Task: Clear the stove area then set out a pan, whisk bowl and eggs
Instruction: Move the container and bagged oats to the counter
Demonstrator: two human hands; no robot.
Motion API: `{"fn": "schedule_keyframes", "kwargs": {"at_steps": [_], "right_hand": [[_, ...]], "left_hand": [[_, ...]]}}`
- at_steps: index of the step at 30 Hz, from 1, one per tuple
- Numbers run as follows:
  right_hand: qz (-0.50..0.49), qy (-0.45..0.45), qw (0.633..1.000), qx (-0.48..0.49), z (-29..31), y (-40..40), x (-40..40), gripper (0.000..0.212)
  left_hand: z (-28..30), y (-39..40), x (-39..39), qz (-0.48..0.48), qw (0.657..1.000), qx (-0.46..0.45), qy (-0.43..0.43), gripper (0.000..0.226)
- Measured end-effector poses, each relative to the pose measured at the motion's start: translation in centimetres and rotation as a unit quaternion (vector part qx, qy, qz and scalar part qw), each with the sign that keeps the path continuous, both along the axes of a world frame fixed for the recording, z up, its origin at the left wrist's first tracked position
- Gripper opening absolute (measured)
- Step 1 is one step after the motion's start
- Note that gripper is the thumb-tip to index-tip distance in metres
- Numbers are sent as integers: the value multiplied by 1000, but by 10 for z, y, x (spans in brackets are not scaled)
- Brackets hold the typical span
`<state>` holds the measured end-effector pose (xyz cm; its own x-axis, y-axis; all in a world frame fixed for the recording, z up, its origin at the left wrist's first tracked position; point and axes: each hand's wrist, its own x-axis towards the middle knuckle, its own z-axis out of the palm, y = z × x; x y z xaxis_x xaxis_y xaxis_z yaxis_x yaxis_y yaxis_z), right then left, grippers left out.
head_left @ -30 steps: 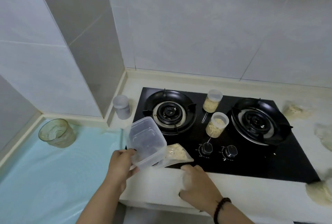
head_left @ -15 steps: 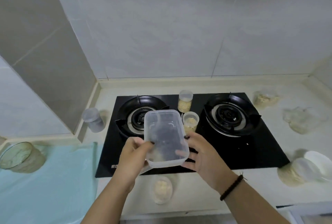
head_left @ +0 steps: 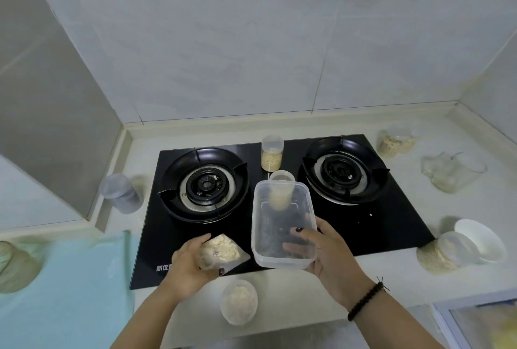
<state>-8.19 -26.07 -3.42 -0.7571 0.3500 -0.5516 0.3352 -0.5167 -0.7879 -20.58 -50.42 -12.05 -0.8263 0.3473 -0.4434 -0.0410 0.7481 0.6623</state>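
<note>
A black two-burner gas stove [head_left: 386, 225] fills the middle of the counter. My right hand [head_left: 327, 253] grips a clear rectangular plastic container [head_left: 281, 223], empty, held tilted over the stove's front. My left hand [head_left: 190, 262] holds a small clear bag of pale crumbs [head_left: 221, 250] just left of the container. Between the burners stand two clear jars of pale crumbs: the far jar [head_left: 272, 153] in plain sight, the near jar [head_left: 281, 189] partly seen through the container.
A round lidded tub of crumbs [head_left: 239, 301] sits on the counter's front edge. A frosted jar [head_left: 120, 193] stands left of the stove. To the right lie crumb-filled tubs [head_left: 396, 143] [head_left: 444, 253], a glass dish [head_left: 447, 169] and a white bowl [head_left: 481, 239]. A teal mat [head_left: 70, 292] covers the left counter.
The container has passed from my left hand to my right and shifted right. My left hand has picked up the bag of crumbs. The view has swung right.
</note>
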Motion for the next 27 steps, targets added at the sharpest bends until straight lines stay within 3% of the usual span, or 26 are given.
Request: {"fn": "schedule_keyframes", "kwargs": {"at_steps": [3, 7, 9, 12, 16, 19, 23, 27], "right_hand": [[13, -7, 1000, 2, -2, -6, -7, 32], [33, -19, 999, 6, -4, -17, -13, 33], [41, -18, 999, 12, -3, -21, -15, 35], [34, -14, 999, 23, 1, -26, -21, 33], [29, -13, 999, 44, 4, -36, -29, 34], [35, -10, 997, 61, 6, -52, -35, 35], [42, 25, 996, 70, 12, -80, -40, 40], [37, 53, 993, 99, 13, -99, -42, 45]], "left_hand": [[-9, 1, -2, -68, 994, -76, 44, 102], [-6, 11, -2, -89, 969, -182, 143, 70], [-7, 5, -2, -44, 985, -130, 100, 45], [5, -14, -4, 108, 994, 21, -3, 22], [53, -32, -11, 224, 961, 160, -40, 27], [101, -23, -14, 220, 944, 246, -25, 44], [143, 9, -3, 159, 949, 272, -16, 39], [143, 25, 1, 153, 969, 178, 79, 42]]}}
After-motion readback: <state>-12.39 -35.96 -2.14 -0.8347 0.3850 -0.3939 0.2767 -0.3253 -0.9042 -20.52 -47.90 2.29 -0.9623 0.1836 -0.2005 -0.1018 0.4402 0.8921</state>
